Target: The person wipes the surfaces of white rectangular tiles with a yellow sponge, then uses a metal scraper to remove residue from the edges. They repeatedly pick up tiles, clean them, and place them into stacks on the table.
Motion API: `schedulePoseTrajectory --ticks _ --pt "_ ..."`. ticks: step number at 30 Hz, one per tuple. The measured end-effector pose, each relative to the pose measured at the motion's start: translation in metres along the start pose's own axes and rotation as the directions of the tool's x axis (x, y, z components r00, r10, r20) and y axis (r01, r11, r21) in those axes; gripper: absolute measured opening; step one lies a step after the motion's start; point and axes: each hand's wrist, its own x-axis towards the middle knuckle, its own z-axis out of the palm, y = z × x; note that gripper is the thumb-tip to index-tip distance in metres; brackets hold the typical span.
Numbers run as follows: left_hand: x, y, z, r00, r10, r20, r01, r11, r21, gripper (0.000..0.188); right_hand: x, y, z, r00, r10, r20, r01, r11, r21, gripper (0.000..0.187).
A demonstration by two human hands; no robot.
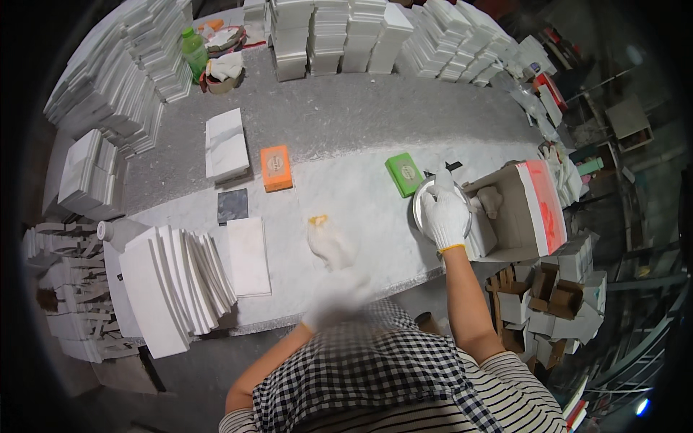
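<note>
The round metal dish point(416, 213) sat on the right part of the table point(375, 173), just beside the open carton point(514, 206) and near the green box point(404, 175). The right hand point(445, 209), in a white glove, was over it, its fingers pointing away from the body; they hid the dish's middle, so whether they were grasping anything there could not be told. A push on one side of the rim could have tipped the dish, and its contents, if any, might have spilled. A sideways slide could have knocked it against the carton or the green box.

The left hand point(345, 294) was a blur close to the checked apron point(354, 353); whether its fingers were clenched, released or grasping something could not be made out. Such a blur suggested quick motion, and a careless sweep might have dragged the crumpled white cloth point(330, 244), marked yellow at one end, toward the front edge.

Farther left, the leaning white slabs point(170, 281) seemed to reach past that edge, so a bumped elbow could have sent them sliding off. The single flat slab point(248, 257) beside them risked chipping if one toppled its way.
</note>
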Motion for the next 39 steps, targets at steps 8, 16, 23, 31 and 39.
schedulePoseTrajectory --ticks 8,16,23,31,39 --pt "0.011 0.008 -0.032 0.820 -0.490 0.296 0.569 0.758 -0.319 0.033 0.020 0.003 0.009 0.999 -0.014 0.029 0.015 1.000 -0.009 0.032" --pt "0.018 0.004 -0.038 0.744 -0.546 0.384 0.668 0.610 -0.426 0.026 0.019 0.018 -0.004 1.000 0.022 0.010 -0.023 0.987 0.161 0.031" --pt "0.019 0.026 -0.052 0.750 -0.584 0.310 0.639 0.519 -0.568 0.027 0.004 0.021 -0.027 0.981 0.047 0.190 -0.168 0.702 0.692 0.020" --pt "0.008 0.057 -0.065 0.680 -0.726 0.102 0.681 0.574 -0.456 0.028 -0.005 -0.050 -0.051 0.854 -0.346 0.388 -0.269 0.346 0.899 0.011" --pt "-0.078 0.085 -0.061 0.467 -0.865 -0.181 0.833 0.499 -0.239 0.035 -0.057 -0.172 -0.056 0.300 -0.914 0.273 0.030 0.295 0.955 0.015"
